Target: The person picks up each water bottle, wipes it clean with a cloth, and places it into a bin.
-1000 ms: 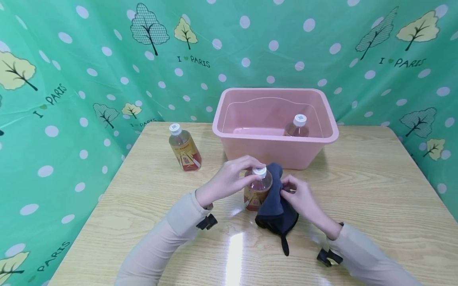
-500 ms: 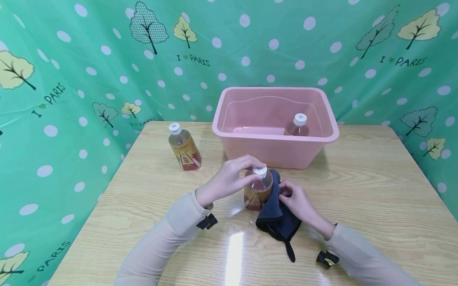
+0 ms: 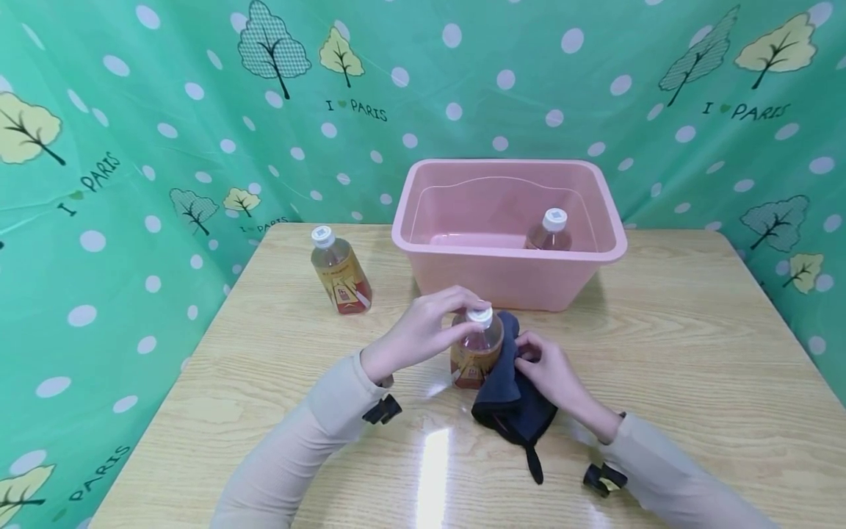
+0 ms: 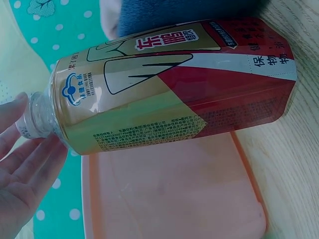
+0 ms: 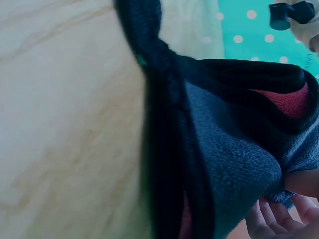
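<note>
A drink bottle (image 3: 472, 371) with a gold and red label stands on the table in front of the pink bin. My left hand (image 3: 432, 327) grips it by the white cap and neck. In the left wrist view the fingers (image 4: 42, 167) close around the neck, and the bottle's label (image 4: 164, 89) fills the middle. Against the bottle's right side lies a folded dark blue-grey cloth (image 3: 504, 389) with black edging and a hanging loop. My right hand (image 3: 551, 371) pinches the cloth between thumb and fingers. A reddish patch shows inside the cloth's folds (image 5: 229, 144) in the right wrist view.
The pink bin (image 3: 489, 275) sits at the table's back, with a white-capped bottle (image 3: 550, 234) inside on the right. Another labelled bottle (image 3: 344, 275) stands upright at the back left. A green polka-dot curtain (image 3: 456, 81) hangs behind and beside the wooden table (image 3: 694, 353).
My right hand has slid slightly down along the bottle with the cloth, whose top edge is lower and whose loop has shifted right. The left hand and the bottle have stayed in place.
</note>
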### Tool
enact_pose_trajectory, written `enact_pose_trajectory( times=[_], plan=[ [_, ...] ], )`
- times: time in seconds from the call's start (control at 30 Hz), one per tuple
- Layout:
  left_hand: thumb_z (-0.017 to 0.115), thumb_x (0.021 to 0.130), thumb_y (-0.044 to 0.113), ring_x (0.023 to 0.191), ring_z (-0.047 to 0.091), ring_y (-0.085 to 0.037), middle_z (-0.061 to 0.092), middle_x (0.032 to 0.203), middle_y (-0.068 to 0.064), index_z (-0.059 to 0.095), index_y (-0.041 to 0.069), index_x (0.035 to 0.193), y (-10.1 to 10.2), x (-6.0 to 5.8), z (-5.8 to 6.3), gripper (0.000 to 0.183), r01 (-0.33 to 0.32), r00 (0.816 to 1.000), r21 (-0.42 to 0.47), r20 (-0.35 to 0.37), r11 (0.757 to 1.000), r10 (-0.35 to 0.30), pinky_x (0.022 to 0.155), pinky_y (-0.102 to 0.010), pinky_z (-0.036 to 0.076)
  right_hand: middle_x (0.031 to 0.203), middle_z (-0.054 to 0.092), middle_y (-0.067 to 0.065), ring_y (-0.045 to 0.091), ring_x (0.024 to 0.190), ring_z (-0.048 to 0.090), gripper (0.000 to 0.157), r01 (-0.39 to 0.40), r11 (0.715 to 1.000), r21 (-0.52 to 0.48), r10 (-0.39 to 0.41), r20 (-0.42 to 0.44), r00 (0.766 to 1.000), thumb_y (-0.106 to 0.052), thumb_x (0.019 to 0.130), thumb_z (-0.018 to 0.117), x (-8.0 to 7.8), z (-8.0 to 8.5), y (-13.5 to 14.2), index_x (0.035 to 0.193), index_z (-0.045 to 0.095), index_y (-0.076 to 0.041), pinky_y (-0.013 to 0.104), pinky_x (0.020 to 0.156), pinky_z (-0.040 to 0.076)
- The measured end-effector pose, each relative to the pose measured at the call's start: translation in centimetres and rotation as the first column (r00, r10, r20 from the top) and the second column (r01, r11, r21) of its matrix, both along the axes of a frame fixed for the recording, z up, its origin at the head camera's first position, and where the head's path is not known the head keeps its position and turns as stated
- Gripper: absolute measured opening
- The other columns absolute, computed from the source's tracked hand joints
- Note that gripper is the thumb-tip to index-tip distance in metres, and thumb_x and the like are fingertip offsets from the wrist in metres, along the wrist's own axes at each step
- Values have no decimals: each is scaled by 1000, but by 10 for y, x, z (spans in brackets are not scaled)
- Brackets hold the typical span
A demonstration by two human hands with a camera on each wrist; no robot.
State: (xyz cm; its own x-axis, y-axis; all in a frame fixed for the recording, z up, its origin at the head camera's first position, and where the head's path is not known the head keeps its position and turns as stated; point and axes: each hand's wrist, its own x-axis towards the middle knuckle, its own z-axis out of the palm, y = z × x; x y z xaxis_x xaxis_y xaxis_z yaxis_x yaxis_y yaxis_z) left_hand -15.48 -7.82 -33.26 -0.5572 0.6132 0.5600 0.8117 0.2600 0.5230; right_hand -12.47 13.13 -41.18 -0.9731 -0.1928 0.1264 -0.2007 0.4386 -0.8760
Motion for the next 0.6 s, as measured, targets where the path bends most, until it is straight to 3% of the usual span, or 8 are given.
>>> enact_pose_trajectory(
  times=[0.3, 0.6],
  plan=[
    [66, 78, 8, 82, 53, -5, 62, 94, -4, 62, 3, 99, 0, 1, 1, 21, 6, 1000, 1, 4, 1000, -6, 74, -16, 47, 81, 59, 15, 5, 69, 53, 16, 9, 997, -78, -16, -93, 995, 18, 73, 55, 5, 25, -1, 85, 58, 7, 26, 65, 50],
    [67, 78, 8, 83, 53, -6, 62, 94, -5, 62, 3, 98, -1, 0, 0, 22, 7, 1000, -5, -20, 1000, -8, 74, -17, 46, 84, 59, 16, 0, 72, 53, 15, 2, 993, -120, -18, -135, 991, 15, 75, 57, 7, 45, 0, 88, 59, 8, 15, 65, 48]
  ],
)
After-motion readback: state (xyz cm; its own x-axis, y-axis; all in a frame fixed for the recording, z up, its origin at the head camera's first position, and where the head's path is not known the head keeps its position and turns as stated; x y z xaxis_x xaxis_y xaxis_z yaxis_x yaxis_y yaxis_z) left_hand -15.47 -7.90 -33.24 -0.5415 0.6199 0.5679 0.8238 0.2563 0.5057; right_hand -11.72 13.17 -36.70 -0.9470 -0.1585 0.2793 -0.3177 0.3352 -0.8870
